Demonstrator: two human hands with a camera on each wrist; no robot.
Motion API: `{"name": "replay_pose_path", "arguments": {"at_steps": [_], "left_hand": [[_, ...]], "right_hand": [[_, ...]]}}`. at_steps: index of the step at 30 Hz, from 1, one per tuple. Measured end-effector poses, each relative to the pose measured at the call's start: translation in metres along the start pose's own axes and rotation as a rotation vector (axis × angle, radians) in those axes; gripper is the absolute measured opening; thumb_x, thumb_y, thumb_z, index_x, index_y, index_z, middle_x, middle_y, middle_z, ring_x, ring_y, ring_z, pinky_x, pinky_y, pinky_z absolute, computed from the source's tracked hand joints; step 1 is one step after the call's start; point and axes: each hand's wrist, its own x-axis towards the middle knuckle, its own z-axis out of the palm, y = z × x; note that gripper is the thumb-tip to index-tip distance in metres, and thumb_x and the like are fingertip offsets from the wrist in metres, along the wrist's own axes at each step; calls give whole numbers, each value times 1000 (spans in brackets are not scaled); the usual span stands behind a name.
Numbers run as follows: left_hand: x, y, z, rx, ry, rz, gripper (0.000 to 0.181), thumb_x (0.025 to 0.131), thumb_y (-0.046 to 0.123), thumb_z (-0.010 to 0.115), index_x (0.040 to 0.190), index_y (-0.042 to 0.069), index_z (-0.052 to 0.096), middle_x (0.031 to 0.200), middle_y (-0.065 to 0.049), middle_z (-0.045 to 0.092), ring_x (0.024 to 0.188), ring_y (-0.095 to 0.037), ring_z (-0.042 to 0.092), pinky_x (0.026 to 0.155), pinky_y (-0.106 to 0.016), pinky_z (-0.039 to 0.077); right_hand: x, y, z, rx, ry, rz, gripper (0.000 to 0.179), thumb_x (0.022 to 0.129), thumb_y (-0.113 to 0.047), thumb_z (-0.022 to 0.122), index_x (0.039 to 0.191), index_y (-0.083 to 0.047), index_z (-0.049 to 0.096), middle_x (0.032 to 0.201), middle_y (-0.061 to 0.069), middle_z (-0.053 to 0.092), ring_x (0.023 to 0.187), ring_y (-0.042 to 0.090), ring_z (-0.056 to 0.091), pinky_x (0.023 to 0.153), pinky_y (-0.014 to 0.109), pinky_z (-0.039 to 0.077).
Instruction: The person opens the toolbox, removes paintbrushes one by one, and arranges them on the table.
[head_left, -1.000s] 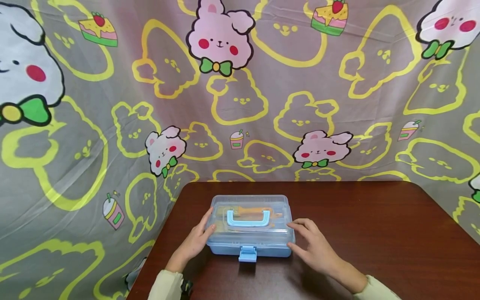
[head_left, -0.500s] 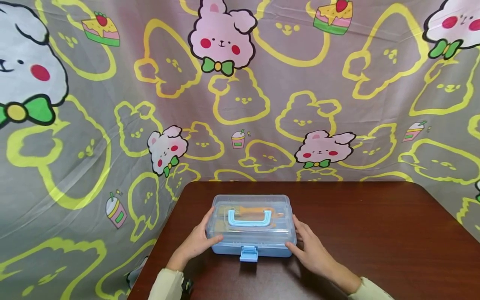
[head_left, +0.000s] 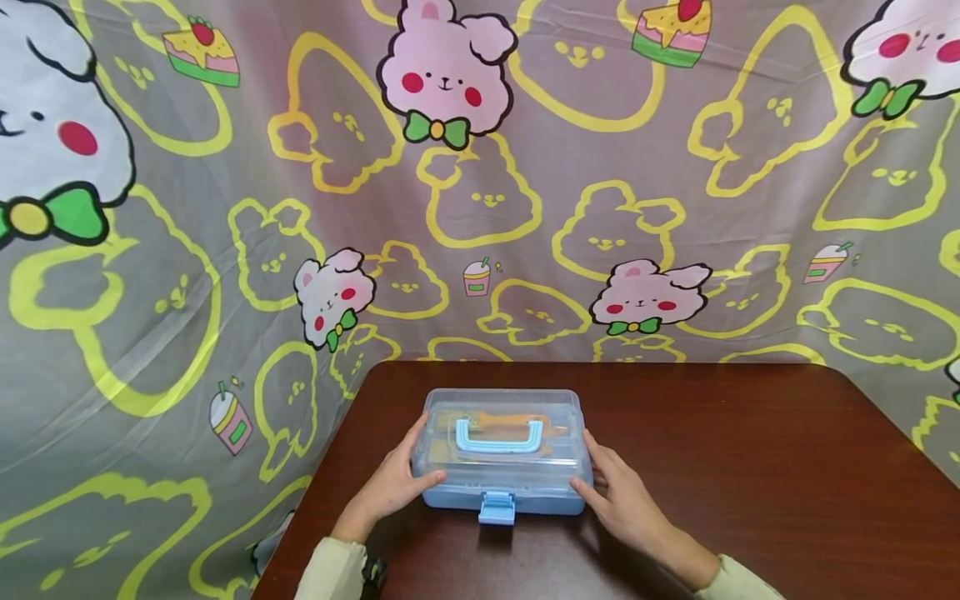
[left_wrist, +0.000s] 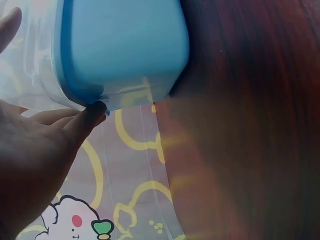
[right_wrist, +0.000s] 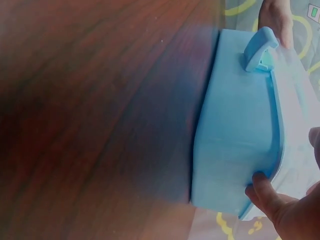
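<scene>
A light-blue plastic storage box [head_left: 498, 500] with a clear lid [head_left: 510, 472] sits on the table, its lid down. The blue front latch [head_left: 497, 508] sticks outward, unfastened. On top lies a blue carry handle [head_left: 498, 446]. An orange-handled item [head_left: 510, 419], its shape blurred by the plastic, shows inside. My left hand [head_left: 386, 487] holds the lid's left end, thumb at the front and fingers along the side. My right hand [head_left: 626, 500] grips the right end the same way. In the right wrist view, a fingertip [right_wrist: 260, 182] is right at the lid's rim.
The box stands on a dark reddish-brown wooden table [head_left: 720, 458] with rounded far corners. Behind and to both sides hangs a grey patterned cloth [head_left: 480, 208], reaching down to the table's far edge.
My right hand has closed in against the box's right side, and my left thumb has slid inward over the lid's front. Over the last half second nothing visibly moves; the box stays put.
</scene>
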Motion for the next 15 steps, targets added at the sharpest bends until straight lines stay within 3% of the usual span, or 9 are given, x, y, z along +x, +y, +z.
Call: {"name": "replay_pose_path", "arguments": {"at_steps": [6,11,15], "left_hand": [[-1,2,-1,19,16,9,98,77,41,77,152,20,18,152,-10,28,127,-27,39,104,-54,28],[0,2,-1,18,22,14,97,78,41,77,152,20,18,150,-10,30,125,-25,41,104,-53,30],[0,2,-1,29,36,18,96,78,43,76,152,20,20,150,-10,31,125,-26,41,103,-53,31]], "right_hand": [[-2,-2,-2,-3,-13,28,73,84,-12,73,144,2,35,121,18,55,95,21,64,74,28,53],[0,-1,-7,65,-98,84,83,81,-20,76,148,-4,29,124,16,52,94,24,65,72,28,53],[1,1,-12,104,-174,77,95,76,-14,80,150,-5,21,128,19,46,97,28,63,74,29,53]]}}
